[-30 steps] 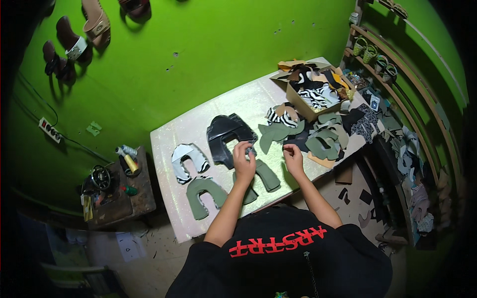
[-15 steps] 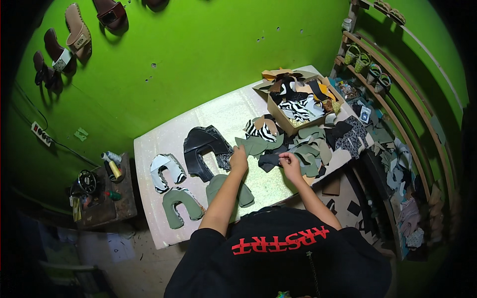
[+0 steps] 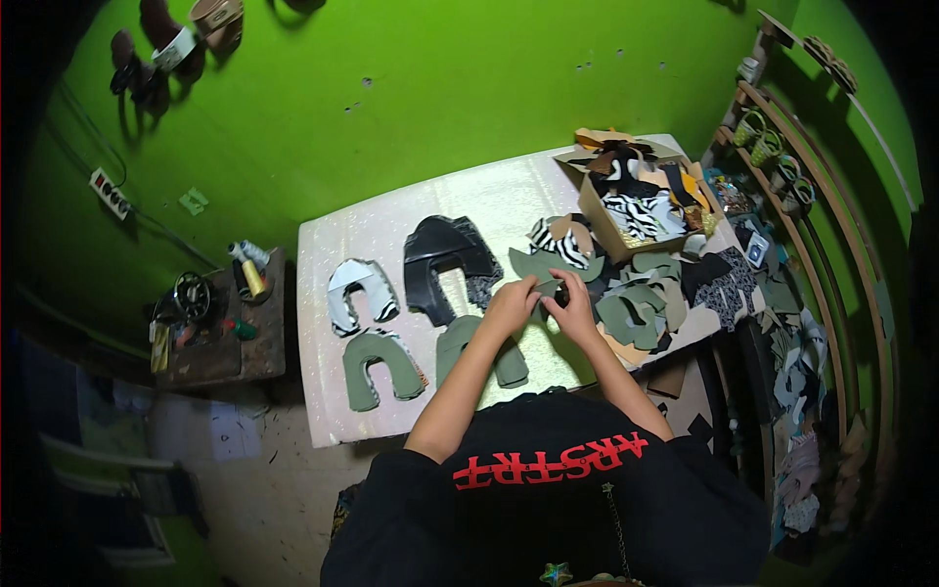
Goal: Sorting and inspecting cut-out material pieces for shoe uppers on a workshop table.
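While the left hand (image 3: 509, 307) and right hand (image 3: 577, 317) come together at a green piece (image 3: 544, 288), I cannot tell whether either grip is clamped; leftward, U-shaped stacks (image 3: 363, 358) look laid out; rightward, loose scraps (image 3: 634, 315) lie unstacked.

Pale table (image 3: 377, 227) — curved pieces (image 3: 363, 377), scraps (image 3: 626, 318), box (image 3: 606, 227).
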Action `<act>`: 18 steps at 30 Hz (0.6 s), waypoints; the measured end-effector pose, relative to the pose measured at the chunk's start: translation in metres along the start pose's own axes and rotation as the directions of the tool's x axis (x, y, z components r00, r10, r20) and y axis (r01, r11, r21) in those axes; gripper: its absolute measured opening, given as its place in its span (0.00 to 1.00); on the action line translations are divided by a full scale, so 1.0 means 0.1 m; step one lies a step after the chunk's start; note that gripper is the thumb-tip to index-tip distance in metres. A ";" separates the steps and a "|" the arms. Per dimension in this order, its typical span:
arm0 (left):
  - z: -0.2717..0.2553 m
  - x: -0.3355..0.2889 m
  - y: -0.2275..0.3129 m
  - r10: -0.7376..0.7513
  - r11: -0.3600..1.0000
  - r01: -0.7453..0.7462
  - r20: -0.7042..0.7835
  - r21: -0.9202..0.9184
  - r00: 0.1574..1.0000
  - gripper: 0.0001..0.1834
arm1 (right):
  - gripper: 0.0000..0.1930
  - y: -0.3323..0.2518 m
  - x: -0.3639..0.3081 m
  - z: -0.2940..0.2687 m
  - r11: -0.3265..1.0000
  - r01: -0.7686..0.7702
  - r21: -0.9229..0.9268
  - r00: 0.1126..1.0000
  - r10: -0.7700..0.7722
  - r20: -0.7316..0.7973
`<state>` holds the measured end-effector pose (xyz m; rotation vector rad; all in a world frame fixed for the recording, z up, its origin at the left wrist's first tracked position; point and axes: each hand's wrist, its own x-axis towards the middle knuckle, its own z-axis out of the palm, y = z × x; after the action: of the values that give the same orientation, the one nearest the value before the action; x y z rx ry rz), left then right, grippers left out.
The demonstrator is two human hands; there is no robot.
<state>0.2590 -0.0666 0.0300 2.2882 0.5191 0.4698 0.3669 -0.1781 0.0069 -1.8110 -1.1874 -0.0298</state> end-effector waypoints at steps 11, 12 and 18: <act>-0.94 -0.88 -0.44 -0.178 0.897 0.101 -0.141 -0.429 0.974 0.18 | 0.07 -1.07 0.15 0.85 0.884 -0.150 0.443 0.978 0.065 0.200; -1.02 -0.99 -0.53 -0.244 0.865 0.160 -0.121 -0.476 0.962 0.19 | 0.06 -1.18 0.14 0.93 0.868 -0.197 0.455 0.970 0.104 0.221; -1.41 -1.59 -1.07 -0.440 0.693 0.332 -0.010 -0.640 0.898 0.12 | 0.06 -1.50 -0.06 1.56 0.738 -0.343 0.582 0.934 0.203 0.294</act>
<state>0.0327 0.0056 0.0179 1.4470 0.7759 0.5214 0.1865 -0.0584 0.0190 -1.3782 -0.9014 0.6796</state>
